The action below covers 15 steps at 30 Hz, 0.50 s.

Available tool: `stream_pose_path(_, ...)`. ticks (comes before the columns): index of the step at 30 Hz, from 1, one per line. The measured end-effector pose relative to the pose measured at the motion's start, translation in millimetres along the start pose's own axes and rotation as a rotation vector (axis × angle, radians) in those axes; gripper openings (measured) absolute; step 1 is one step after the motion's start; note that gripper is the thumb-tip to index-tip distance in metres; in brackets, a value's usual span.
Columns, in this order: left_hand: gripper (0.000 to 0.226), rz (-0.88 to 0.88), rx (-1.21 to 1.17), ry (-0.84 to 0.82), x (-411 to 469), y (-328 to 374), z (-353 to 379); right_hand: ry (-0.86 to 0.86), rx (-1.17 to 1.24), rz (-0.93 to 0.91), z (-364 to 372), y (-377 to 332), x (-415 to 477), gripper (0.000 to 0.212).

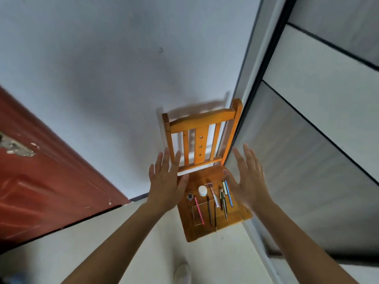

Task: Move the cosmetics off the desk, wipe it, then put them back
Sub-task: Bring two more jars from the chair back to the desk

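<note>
Cosmetics (211, 199) are lying in a row on the seat (205, 230) of a wooden chair (203, 119), which is standing against a white wall (102, 78). From left to right across the seat we are seeing:

- a small dark compact (190, 196)
- a pink pencil (199, 211)
- a white jar (202, 190)
- a dark slim pencil (209, 211)
- a brush with a pinkish head (213, 194)
- some thin sticks too blurred to name
- a green-and-white pencil (224, 187)
- a blue pencil (229, 194)

The long items are lying roughly parallel, running from the backrest (202, 138) toward the front edge of the seat.

We are reaching both arms forward over the chair. The left hand (166, 187) is extending over the left edge of the seat, its back toward the camera and its fingers straight and spread. Its grip is fully open and is holding nothing. The right hand (249, 181) is extending over the right edge of the seat, with its thumb just beside the green-and-white pencil. Its grip is likewise fully open and empty. We cannot tell whether either hand is touching the chair. The row of cosmetics is sitting between the two hands.

A red door (41, 177) is standing to the left of the chair, and a pale floor (102, 242) is running beneath it.
</note>
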State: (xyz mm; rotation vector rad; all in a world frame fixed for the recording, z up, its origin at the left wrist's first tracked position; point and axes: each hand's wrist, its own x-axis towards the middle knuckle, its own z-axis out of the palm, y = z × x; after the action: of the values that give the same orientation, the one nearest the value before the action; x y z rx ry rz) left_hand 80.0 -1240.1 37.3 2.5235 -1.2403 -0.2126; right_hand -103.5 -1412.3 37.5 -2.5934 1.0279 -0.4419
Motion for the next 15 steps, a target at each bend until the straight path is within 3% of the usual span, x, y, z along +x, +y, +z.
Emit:
stream_pose_path(5, 0.069, -0.042, -0.033, -0.066, 49, 5, 45, -0.085, 0.035, 0.038, 33, 47, 40, 0.069)
stream_pose_path(15, 0.067, -0.411, -0.22, -0.272, 84, -13, 199, -0.562, -0.021, -0.095, 192, 136, 77, 0.076)
